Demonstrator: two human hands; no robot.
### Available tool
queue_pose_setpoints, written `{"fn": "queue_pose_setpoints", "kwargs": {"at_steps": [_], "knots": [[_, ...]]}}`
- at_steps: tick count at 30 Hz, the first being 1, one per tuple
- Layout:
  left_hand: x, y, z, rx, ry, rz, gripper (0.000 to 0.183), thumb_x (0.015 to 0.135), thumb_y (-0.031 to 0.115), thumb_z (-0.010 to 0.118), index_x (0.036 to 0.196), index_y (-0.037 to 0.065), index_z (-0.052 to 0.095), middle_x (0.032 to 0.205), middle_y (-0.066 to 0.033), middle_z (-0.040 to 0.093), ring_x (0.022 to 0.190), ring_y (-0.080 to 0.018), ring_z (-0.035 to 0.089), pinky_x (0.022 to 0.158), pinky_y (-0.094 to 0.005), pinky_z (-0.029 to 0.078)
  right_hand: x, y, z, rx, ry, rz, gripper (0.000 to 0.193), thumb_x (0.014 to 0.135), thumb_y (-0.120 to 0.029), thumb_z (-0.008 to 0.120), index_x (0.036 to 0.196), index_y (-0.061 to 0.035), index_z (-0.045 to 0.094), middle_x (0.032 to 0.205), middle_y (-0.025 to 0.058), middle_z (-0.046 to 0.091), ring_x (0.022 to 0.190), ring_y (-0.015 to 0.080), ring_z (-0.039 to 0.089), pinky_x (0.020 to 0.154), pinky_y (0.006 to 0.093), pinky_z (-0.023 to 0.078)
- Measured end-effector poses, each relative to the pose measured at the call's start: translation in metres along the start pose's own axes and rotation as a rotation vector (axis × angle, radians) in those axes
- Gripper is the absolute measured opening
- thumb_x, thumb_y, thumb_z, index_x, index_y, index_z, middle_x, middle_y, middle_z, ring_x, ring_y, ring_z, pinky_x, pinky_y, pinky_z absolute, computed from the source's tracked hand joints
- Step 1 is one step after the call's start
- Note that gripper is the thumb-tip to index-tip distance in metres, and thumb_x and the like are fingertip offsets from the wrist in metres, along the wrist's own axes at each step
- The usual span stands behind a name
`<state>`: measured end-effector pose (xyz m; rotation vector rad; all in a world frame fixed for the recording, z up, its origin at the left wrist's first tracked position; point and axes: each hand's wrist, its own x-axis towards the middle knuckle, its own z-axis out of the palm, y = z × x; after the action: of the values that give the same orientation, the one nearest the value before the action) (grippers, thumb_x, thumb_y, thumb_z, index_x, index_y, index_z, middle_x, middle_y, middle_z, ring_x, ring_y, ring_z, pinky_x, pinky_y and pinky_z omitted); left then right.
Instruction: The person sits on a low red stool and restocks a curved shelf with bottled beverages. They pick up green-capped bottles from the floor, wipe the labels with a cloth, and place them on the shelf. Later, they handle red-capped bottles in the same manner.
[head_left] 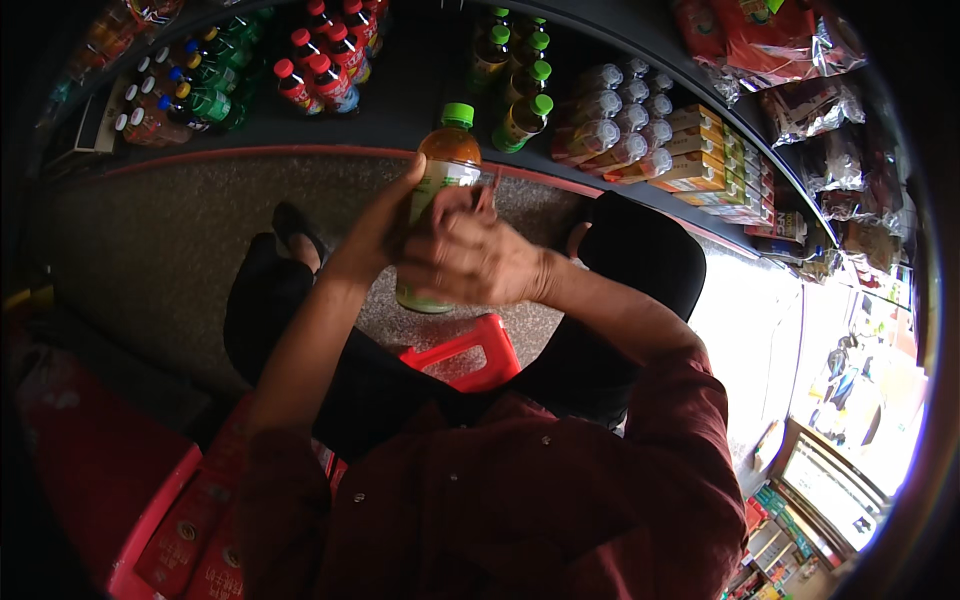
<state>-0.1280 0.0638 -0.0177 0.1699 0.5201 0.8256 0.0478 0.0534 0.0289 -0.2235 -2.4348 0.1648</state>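
Note:
A drink bottle point(450, 150) with a bright green cap, amber contents and a pale green label is held up in front of me, tilted slightly. My left hand point(378, 228) is closed around its left side, thumb along the upper part. Across the front of the bottle lies my right hand point(478, 258), smeared by motion, its fingers curled. A dark reddish-brown piece of cloth point(482, 200) pokes out at the top of that hand, against the label. Both hands cover the bottle's middle; its base shows below them.
Ahead, a dark shelf with a red edge point(370, 152) holds red-capped bottles point(320, 65), green-capped bottles point(523, 120), clear-lidded cups point(610, 125) and small cartons point(700, 150). Bagged goods point(820, 110) fill the right side. Between my knees is a red plastic stool point(480, 365); red boxes point(190, 540) are at lower left.

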Motion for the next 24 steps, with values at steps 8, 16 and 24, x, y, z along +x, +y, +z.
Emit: {"fn": "queue_pose_setpoints", "kwargs": {"at_steps": [8,16,24], "knots": [[-0.004,-0.016,0.001,-0.093,-0.068,0.046,0.05,0.1,0.045,0.043,0.129,0.006,0.052,0.119,-0.0071,0.06,0.103,-0.0146,0.061,0.084,-0.0276,0.052,0.01,0.041,-0.011,0.071,0.161,0.438,0.027,0.075,-0.009,0.073,0.101,-0.0069,0.068,0.102,0.0084,0.06,0.098,0.027,0.058,0.091,0.0422,0.046],[0.008,-0.007,-0.024,-0.082,0.133,0.017,0.057,0.097,0.053,0.044,0.125,0.005,0.053,0.109,-0.0111,0.064,0.092,-0.0229,0.065,0.085,-0.0394,0.053,-0.002,-0.042,0.027,0.08,-0.135,-0.154,0.029,0.072,-0.025,0.07,0.099,-0.0151,0.069,0.114,0.0039,0.059,0.102,0.0237,0.057,0.086,0.0415,0.051],[-0.008,-0.013,-0.012,0.256,0.14,0.031,0.047,0.098,0.043,0.051,0.127,0.006,0.054,0.117,-0.0041,0.06,0.105,-0.0132,0.059,0.088,-0.0282,0.05,0.008,0.018,-0.005,-0.115,0.002,0.006,0.04,0.064,-0.016,0.074,0.104,-0.0097,0.068,0.108,0.0073,0.061,0.092,0.0247,0.058,0.081,0.0373,0.051]]}}
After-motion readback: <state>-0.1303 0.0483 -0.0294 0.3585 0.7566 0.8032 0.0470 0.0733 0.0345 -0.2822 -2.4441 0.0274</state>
